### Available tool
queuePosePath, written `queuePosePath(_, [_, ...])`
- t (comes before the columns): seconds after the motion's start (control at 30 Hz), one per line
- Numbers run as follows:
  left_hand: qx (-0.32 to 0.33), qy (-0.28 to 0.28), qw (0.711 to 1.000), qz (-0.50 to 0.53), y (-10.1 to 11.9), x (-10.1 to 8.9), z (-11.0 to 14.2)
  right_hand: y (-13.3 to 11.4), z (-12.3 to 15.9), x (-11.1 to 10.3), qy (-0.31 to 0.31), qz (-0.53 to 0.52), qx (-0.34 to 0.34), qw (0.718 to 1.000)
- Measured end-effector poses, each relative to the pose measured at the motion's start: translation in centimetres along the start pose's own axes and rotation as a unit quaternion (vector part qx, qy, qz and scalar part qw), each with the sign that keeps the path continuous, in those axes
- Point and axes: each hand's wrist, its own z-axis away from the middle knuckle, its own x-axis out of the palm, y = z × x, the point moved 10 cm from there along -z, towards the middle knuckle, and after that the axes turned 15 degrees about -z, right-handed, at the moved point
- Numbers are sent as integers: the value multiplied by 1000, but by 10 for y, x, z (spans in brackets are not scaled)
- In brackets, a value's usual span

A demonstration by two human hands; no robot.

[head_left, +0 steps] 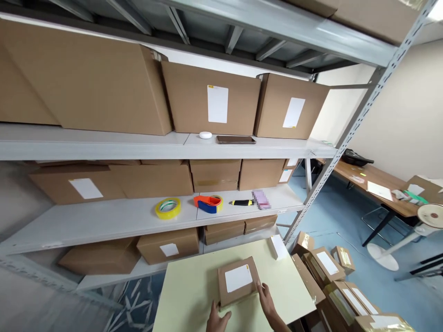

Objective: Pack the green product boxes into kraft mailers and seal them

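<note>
A small brown cardboard box (pixel 226 272) with a white label (pixel 238 278) on its upper face lies on a pale yellow-green tabletop (pixel 183 290). At the box's near left corner is my left hand (pixel 217 319), its fingertips against the side and its thumb apart from the fingers. My right hand (pixel 266 302) grips the right edge near the front corner, partly hiding that edge. The box sits between both hands. A white carton (pixel 278 247) stands at the table's far right corner.
Behind the table, a grey shelf rack holds cardboard boxes (pixel 211 101). On its middle shelf lie yellow tape (pixel 168 208), a red-and-blue tape dispenser (pixel 209 204) and a black-and-yellow cutter (pixel 242 202). A phone (pixel 236 139) rests above. Stacked boxes (pixel 325 263) crowd the floor at right.
</note>
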Motion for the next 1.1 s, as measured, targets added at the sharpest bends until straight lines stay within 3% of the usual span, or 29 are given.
queuePosePath(0.1, [-2, -33, 995, 91, 7, -14, -7, -16, 10, 2, 19, -13, -7, 1000])
queuePosePath(0.2, [18, -15, 990, 137, 29, -40, -16, -51, 24, -10, 24, -13, -38, 999])
queuePosePath(0.3, [55, -15, 970, 238, 59, -48, -23, -82, 37, -44, 66, -15, -60, 996])
queuePosePath(0.4, [99, -53, 951, 288, 90, -37, -20, -95, 57, -84, 123, 12, -59, 991])
queuePosePath(0.5, [122, -102, 952, 260, 114, -21, -8, -95, 84, -110, 160, 50, -34, 985])
queuePosePath(0.6, [122, -156, 948, 248, 136, -8, 9, -93, 106, -123, 148, 93, -25, 984])
queuePosePath(0.7, [166, -188, 936, 249, 169, -2, 30, -76, 122, -151, 180, 61, 4, 982])
queuePosePath(0.83, [164, -214, 931, 248, 210, 0, 54, -56, 138, -190, 202, 26, 21, 979])
queuePosePath(0.97, [182, -226, 932, 220, 263, -4, 78, -55, 159, -237, 266, -19, 17, 964])
queuePosePath(1.1, [227, -212, 931, 190, 337, -10, 104, -72, 174, -294, 315, -148, -23, 937])
